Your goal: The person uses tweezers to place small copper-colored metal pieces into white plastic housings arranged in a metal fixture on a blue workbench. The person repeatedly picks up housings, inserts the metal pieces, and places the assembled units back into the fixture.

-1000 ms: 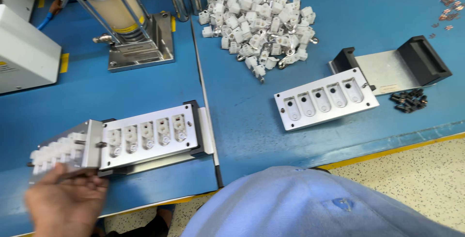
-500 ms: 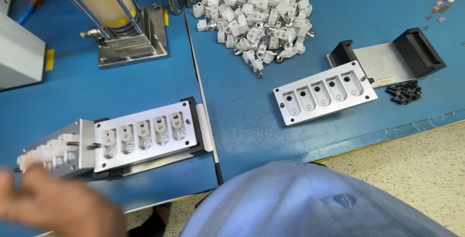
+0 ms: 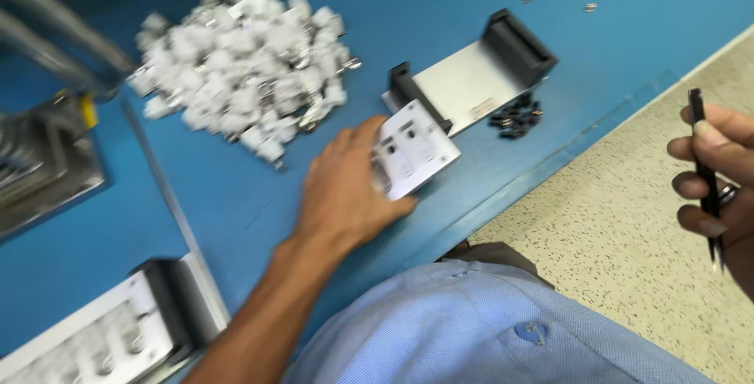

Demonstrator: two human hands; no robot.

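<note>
A left hand (image 3: 345,192) lay closed over a flat silver metal plate with pockets (image 3: 415,148) on the blue table (image 3: 236,188). The right hand (image 3: 719,176) pinched a thin black pen (image 3: 704,176). A careless slide might have nudged the white plastic parts pile (image 3: 243,78) nearby.

Factory assembly workshop: long blue-topped workbench (image 3: 236,203), heap of small white plastic parts with metal clips (image 3: 243,78), machined metal jig plates with rows of pockets (image 3: 86,337), steel press base (image 3: 47,172), speckled terrazzo floor (image 3: 628,258).
</note>
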